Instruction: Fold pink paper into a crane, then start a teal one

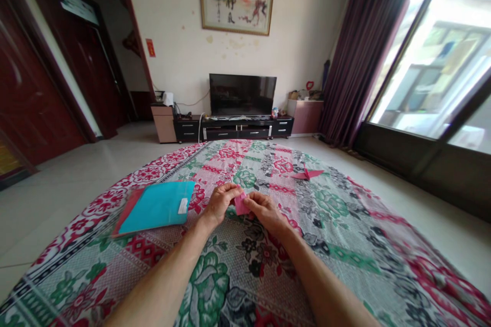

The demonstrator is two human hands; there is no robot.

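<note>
Pink paper [241, 206] is being held betw. L hand [219, 202] & R hand [265, 209] over the cloth [209, 288], both clamping its edges thumb-to-finger, prob. keeping sth so small steady, while the blue pack [157, 207] is lying off to L, prob. leaving them room.

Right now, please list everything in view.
Pink paper: one, pink, centre
Packet: one, blue over red, left
Folded paper: one, red, right
Patterned cloth: one, multicoloured, foreground
Floor: one, pale, around cloth
Television: one, black, on stand
Stand: one, black, far wall
Cabinets: two, pinkish, beside stand
Small items: several, mixed, cabinet tops
Framed picture: one, gold, above television
Wall sign: one, red, left wall
Doors: two, dark red, left
Curtain: one, purple, right
Window: one, dark, far right
Left hand: one, bare, holding pink paper
Right hand: one, bare, likewise
</note>
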